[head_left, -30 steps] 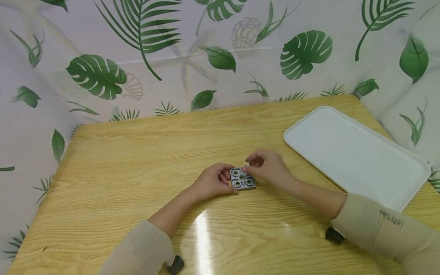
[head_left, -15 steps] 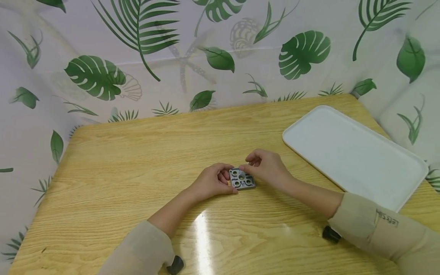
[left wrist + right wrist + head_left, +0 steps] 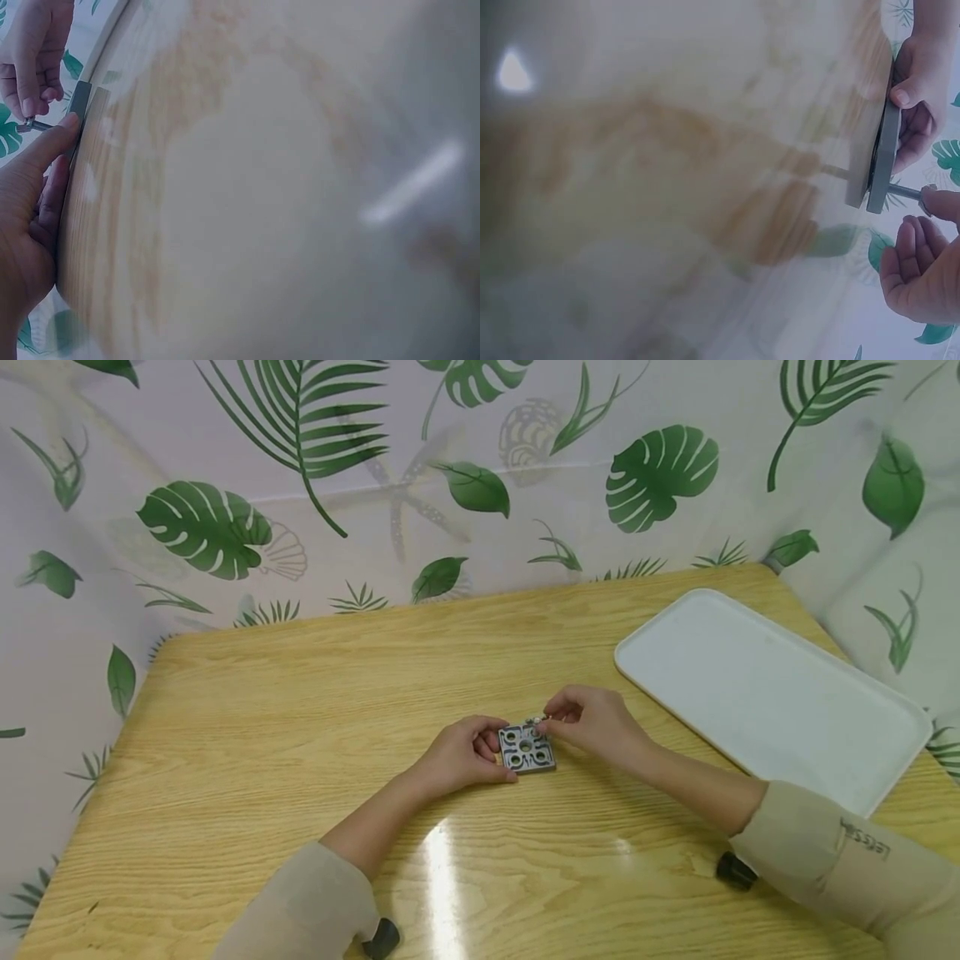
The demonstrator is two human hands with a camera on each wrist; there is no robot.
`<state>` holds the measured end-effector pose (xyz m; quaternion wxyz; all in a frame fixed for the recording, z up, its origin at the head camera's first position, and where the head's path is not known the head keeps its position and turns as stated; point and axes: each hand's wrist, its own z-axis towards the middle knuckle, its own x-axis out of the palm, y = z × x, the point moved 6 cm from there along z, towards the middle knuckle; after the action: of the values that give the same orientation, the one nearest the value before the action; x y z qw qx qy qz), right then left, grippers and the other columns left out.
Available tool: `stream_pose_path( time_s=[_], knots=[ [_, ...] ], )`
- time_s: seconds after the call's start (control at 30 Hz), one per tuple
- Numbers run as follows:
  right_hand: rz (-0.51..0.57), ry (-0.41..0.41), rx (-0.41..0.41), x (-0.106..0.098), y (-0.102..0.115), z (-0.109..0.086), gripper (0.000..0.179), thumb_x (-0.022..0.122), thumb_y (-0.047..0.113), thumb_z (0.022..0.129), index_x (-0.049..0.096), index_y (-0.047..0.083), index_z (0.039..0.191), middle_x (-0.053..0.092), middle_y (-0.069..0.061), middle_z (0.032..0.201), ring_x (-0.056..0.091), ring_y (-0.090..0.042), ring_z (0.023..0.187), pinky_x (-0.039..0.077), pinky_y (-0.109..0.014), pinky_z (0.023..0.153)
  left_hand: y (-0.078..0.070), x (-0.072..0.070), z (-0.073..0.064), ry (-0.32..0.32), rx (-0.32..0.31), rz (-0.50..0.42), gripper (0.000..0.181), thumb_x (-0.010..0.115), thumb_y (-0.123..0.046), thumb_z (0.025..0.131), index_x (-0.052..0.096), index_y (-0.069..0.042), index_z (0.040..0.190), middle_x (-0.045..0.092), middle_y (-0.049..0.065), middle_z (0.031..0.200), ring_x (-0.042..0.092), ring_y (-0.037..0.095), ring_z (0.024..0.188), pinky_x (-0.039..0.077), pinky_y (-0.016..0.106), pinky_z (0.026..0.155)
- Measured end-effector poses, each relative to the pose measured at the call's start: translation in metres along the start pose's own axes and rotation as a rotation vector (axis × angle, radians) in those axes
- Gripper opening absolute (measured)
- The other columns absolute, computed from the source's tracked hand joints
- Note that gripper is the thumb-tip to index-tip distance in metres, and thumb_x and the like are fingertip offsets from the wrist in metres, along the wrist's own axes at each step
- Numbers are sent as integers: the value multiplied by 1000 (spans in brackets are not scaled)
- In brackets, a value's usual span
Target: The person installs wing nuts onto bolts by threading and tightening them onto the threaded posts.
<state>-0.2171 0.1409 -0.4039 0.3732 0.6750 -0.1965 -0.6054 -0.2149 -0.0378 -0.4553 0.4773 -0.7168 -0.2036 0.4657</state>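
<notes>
A square grey metal plate (image 3: 528,757) with several holes and dark grooves lies flat on the wooden table. My left hand (image 3: 461,753) grips its left side, thumb at the near edge and fingers at the far edge. At the plate's far right corner, a slim metal rod with a thicker end (image 3: 906,193) stands up from the plate. My right hand (image 3: 596,725) pinches the rod's top with the thumb and a fingertip, its other fingers loosely curled. In the left wrist view the same rod (image 3: 39,126) shows beyond my left thumb.
A white rectangular tray (image 3: 772,685) lies at the right of the wooden table (image 3: 315,710), beyond my right forearm. A leaf-patterned cloth (image 3: 360,552) hangs behind the table and along its sides. Light glares off the tabletop in front of the plate.
My right hand has shifted slightly right, and the rod's top end, hidden half a second ago, shows again. My left hand and the plate have stayed in place.
</notes>
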Motion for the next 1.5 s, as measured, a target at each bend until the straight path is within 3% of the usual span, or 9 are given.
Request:
stream_pose_path(
  time_s=[0.3, 0.43, 0.57, 0.63, 0.7, 0.83, 0.97, 1.2, 1.5],
  knots=[
    [-41, 0, -64, 2, 2, -2, 9, 72, 15, 84, 71, 6, 85, 69, -3, 80, 56, -14, 71, 46, -28, 64, 3, 2, 0, -4, -2, 3, 66, 86, -21, 69, 56, -4, 126, 58, 2, 91, 56, 12, 77, 49, 24, 71],
    [-86, 53, -91, -1, 4, 2, 25, 76, 16, 80, 69, 3, 99, 69, -8, 92, 60, -19, 80, 50, -33, 70, 3, 3, -1, 0, -2, 5, 67, 86, -22, 69, 56, -5, 126, 58, 1, 92, 56, 12, 77, 49, 24, 71],
    [-186, 203, -280, -12, 18, 16, 45, 78, 13, 77, 62, 3, 118, 65, -11, 111, 60, -24, 99, 50, -42, 85, 2, 2, -1, 5, -3, 5, 68, 85, -22, 69, 55, -5, 127, 58, 2, 93, 56, 12, 77, 49, 24, 72],
    [-206, 335, -399, -15, 30, 24, 47, 77, 8, 78, 61, 4, 122, 63, -11, 115, 58, -26, 104, 48, -46, 89, 1, 1, -1, 6, -1, 9, 68, 85, -22, 69, 55, -4, 127, 58, 2, 93, 57, 13, 78, 49, 24, 72],
    [-192, 496, -466, -15, 38, 30, 47, 76, 6, 78, 61, 5, 123, 62, -11, 118, 58, -26, 105, 48, -47, 90, 1, 1, -1, 4, 1, 13, 67, 85, -22, 70, 55, -4, 127, 58, 2, 93, 57, 12, 78, 49, 24, 72],
    [-83, 787, -413, -8, 40, 42, 45, 71, 2, 82, 59, 1, 125, 59, -15, 125, 58, -28, 108, 46, -47, 95, 4, 2, -1, 8, -1, 16, 67, 85, -23, 70, 55, -5, 127, 58, 1, 93, 57, 12, 78, 49, 24, 72],
    [19, 912, -292, -1, 32, 51, 44, 69, -3, 82, 58, -4, 125, 56, -18, 128, 61, -29, 102, 51, -39, 89, 5, 4, 0, 14, 1, 18, 68, 85, -24, 70, 55, -5, 127, 58, 1, 93, 57, 12, 78, 49, 23, 71],
    [72, 958, -246, 4, 28, 54, 40, 69, -4, 81, 60, -7, 121, 58, -23, 121, 64, -21, 87, 54, -28, 75, 3, 1, 0, 2, 1, 16, 69, 85, -23, 70, 54, -4, 128, 58, 1, 93, 57, 13, 78, 49, 23, 71],
    [35, 856, -216, 8, 20, 51, 35, 69, -1, 81, 64, -5, 116, 66, -16, 109, 62, -12, 77, 52, -24, 68, 3, 1, 1, -3, 4, 17, 69, 85, -22, 69, 55, -3, 127, 58, 2, 92, 57, 11, 78, 49, 23, 71]
  ],
)
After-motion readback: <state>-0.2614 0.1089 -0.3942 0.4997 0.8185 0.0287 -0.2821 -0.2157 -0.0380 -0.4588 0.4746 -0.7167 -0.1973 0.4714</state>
